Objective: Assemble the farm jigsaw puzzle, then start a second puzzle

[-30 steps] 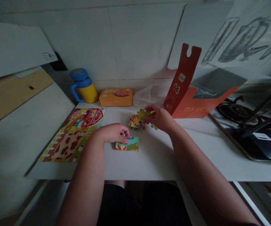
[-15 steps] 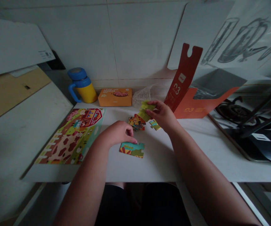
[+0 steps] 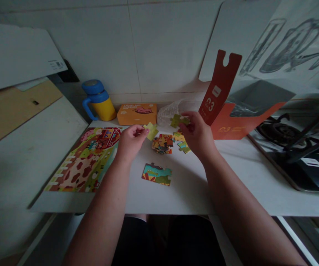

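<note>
My left hand (image 3: 130,141) is raised over the white table (image 3: 192,188) and pinches a pale yellow-green puzzle piece (image 3: 151,130) at its fingertips. My right hand (image 3: 196,133) hovers just right of it, closed on a darker green puzzle piece (image 3: 177,120). Between and below both hands lies a small pile of loose colourful pieces (image 3: 163,143), with a few more pieces (image 3: 182,142) beside it. A joined patch of pieces (image 3: 157,174) with teal, orange and green rests nearer to me, untouched.
A printed farm picture sheet (image 3: 85,161) lies at the left. A blue-and-yellow mug (image 3: 98,100), an orange box (image 3: 137,113) and a crumpled plastic bag (image 3: 170,110) stand along the wall. A red cardboard package (image 3: 226,107) leans at the right, with a gas stove (image 3: 295,144) beyond.
My left hand left the joined patch, rose toward the pile and now holds a yellow-green piece. My right hand lifted slightly with a green piece in it.
</note>
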A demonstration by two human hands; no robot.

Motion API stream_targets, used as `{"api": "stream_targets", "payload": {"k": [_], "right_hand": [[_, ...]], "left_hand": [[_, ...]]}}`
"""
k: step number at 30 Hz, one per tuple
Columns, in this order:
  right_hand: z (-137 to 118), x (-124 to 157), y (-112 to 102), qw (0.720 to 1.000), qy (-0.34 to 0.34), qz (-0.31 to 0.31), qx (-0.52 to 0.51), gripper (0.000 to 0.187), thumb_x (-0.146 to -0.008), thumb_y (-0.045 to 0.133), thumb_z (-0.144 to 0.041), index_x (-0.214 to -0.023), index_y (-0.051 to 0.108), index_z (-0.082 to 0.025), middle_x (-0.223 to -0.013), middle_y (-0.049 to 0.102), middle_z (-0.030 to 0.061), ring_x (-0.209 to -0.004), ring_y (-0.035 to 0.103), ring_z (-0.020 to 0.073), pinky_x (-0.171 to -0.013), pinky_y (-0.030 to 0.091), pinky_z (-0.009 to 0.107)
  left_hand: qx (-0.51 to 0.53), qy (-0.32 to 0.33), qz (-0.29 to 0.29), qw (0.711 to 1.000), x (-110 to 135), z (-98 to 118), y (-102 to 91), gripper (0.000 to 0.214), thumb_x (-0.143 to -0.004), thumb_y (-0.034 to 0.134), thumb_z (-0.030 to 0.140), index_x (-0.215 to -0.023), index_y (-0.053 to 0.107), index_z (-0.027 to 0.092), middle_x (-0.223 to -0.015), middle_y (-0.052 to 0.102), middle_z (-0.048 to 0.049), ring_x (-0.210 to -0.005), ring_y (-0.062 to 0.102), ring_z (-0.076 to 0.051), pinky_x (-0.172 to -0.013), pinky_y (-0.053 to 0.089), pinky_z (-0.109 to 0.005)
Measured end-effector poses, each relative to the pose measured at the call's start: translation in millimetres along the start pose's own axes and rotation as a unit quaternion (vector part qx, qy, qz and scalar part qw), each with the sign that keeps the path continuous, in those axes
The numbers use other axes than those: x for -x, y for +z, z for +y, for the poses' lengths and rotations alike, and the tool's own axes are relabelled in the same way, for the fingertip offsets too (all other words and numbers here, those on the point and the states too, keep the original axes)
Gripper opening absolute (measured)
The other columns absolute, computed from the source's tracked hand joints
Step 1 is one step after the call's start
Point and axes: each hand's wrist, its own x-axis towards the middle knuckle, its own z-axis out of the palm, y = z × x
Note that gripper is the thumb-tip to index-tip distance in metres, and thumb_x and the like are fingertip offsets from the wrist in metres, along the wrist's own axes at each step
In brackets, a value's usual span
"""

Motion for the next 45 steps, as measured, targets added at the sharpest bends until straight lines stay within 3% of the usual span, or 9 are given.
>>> {"api": "stream_targets", "payload": {"k": [3, 6, 12, 18, 24, 28, 31, 36, 45], "right_hand": [[-4.7, -3.1, -20.9, 0.983, -0.026, 0.008, 0.181, 0.045, -0.096, 0.063, -0.028, -0.141, 0.061, -0.023, -0.096, 0.077, 0.0076, -0.08, 0.071, 0.0234, -0.073, 0.053, 0.033], [-9.1, -2.2, -32.6, 0.956, -0.035, -0.021, 0.291, 0.02, -0.094, 0.06, -0.024, -0.109, 0.074, -0.022, -0.099, 0.078, 0.0118, -0.084, 0.07, 0.0261, -0.073, 0.049, 0.035], [-4.0, 9.5, -39.8, 0.894, 0.06, -0.1, 0.433, 0.018, -0.083, 0.064, -0.012, -0.092, 0.077, -0.021, -0.088, 0.077, 0.0169, -0.076, 0.071, 0.0298, -0.065, 0.046, 0.037], [25.1, 15.5, -33.6, 0.848, 0.134, -0.192, 0.476, 0.017, -0.085, 0.071, -0.02, -0.096, 0.084, -0.017, -0.087, 0.079, 0.0232, -0.079, 0.077, 0.0355, -0.071, 0.054, 0.043], [37.1, 13.8, -19.5, 0.866, 0.076, -0.227, 0.438, 0.038, -0.094, 0.072, -0.055, -0.082, 0.078, -0.02, -0.067, 0.072, 0.0145, -0.065, 0.072, 0.0288, -0.063, 0.052, 0.037], [21.5, 8.3, -6.1, 0.938, -0.048, -0.163, 0.303, 0.022, -0.102, 0.065, -0.038, -0.106, 0.075, -0.019, -0.102, 0.078, 0.0154, -0.091, 0.075, 0.0275, -0.083, 0.056, 0.038], [10.2, 8.8, 8.6, 0.961, -0.121, -0.184, 0.166, 0.04, -0.097, 0.076, -0.038, -0.131, 0.068, -0.019, -0.133, 0.072, 0.0163, -0.113, 0.071, 0.0282, -0.099, 0.054, 0.039], [6.3, 11.9, 20.5, 0.956, -0.107, -0.238, 0.135, 0.04, -0.091, 0.084, -0.034, -0.125, 0.071, -0.018, -0.118, 0.074, 0.0123, -0.1, 0.071, 0.0255, -0.091, 0.055, 0.037], [12.4, 4.2, 16.8, 0.98, -0.041, -0.168, 0.095, 0.046, -0.078, 0.095, -0.032, -0.118, 0.075, -0.02, -0.113, 0.076, 0.0085, -0.094, 0.073, 0.0227, -0.086, 0.058, 0.035]], "left_hand": [[-0.178, 0.033, 0.079, 0.98, -4.7, -2.7, -12.5, 0.012, -0.095, 0.07, 0.034, -0.097, 0.072, 0.023, -0.1, 0.077, -0.0045, -0.085, 0.069, -0.02, -0.083, 0.052, -0.03], [-0.304, 0.039, 0.061, 0.95, -5.3, -6.5, -16.4, 0.007, -0.093, 0.066, 0.019, -0.094, 0.072, 0.023, -0.106, 0.077, -0.0079, -0.097, 0.071, -0.024, -0.09, 0.052, -0.033], [-0.375, 0.033, -0.022, 0.926, -5.6, -25.1, -11.9, 0.028, -0.086, 0.059, 0.004, -0.099, 0.077, 0.022, -0.109, 0.076, -0.0107, -0.097, 0.072, -0.026, -0.088, 0.053, -0.035], [-0.404, 0.012, -0.055, 0.913, -4.7, -23.1, -11.0, 0.017, -0.091, 0.064, 0.016, -0.095, 0.08, 0.021, -0.107, 0.078, -0.0132, -0.1, 0.073, -0.03, -0.09, 0.055, -0.037], [-0.201, 0.082, -0.123, 0.968, 2.5, -5.9, -0.2, 0.037, -0.096, 0.074, 0.048, -0.121, 0.074, 0.022, -0.128, 0.077, -0.0102, -0.117, 0.072, -0.027, -0.104, 0.054, -0.036], [-0.189, 0.13, -0.181, 0.956, 9.4, -4.0, 14.0, 0.073, -0.08, 0.09, 0.058, -0.137, 0.066, 0.02, -0.147, 0.066, -0.0152, -0.139, 0.06, -0.033, -0.119, 0.046, -0.042], [-0.189, 0.154, -0.195, 0.95, 10.9, -4.7, 21.7, 0.063, -0.08, 0.092, 0.047, -0.131, 0.067, 0.019, -0.138, 0.069, -0.0156, -0.133, 0.063, -0.033, -0.116, 0.048, -0.043], [-0.181, 0.176, -0.186, 0.95, 9.1, -6.2, 22.7, 0.045, -0.085, 0.086, 0.033, -0.124, 0.069, 0.021, -0.129, 0.07, -0.0118, -0.126, 0.066, -0.029, -0.112, 0.05, -0.039], [-0.163, 0.156, -0.185, 0.957, 8.9, -5.0, 21.6, 0.048, -0.081, 0.091, 0.041, -0.12, 0.07, 0.023, -0.124, 0.072, -0.01, -0.121, 0.068, -0.031, -0.107, 0.052, -0.041]]}}
